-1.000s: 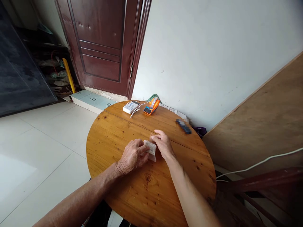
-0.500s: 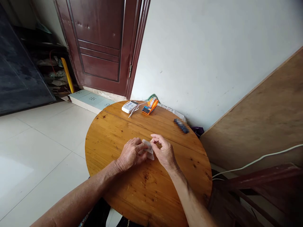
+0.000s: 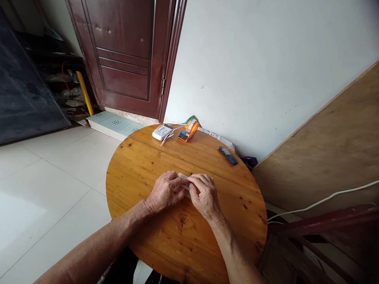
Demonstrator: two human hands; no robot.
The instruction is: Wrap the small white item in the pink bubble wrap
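A small whitish, thin packet (image 3: 183, 176), perhaps plastic or paper, is held just over the middle of the round wooden table (image 3: 142, 173). My left hand (image 3: 164, 191) is closed on its left side, thumb below and fingers on top. From the right, my right hand (image 3: 205, 194) pinches the packet's upper right part with bent fingers. Most of the packet is hidden behind both hands, so what it contains cannot be seen.
Toward the table's far edge lie a white box-shaped device (image 3: 162, 132) with a white cable and an orange tape dispenser (image 3: 188, 131). A dark, pixelated oblong object (image 3: 228, 155) lies at the right. Beyond are a wall (image 3: 251, 71) and a dark red door (image 3: 124, 59).
My right hand's raised fingers have come down and closed over the packet, covering more of it. My left hand has stayed nearly in place. The view has shifted slightly.
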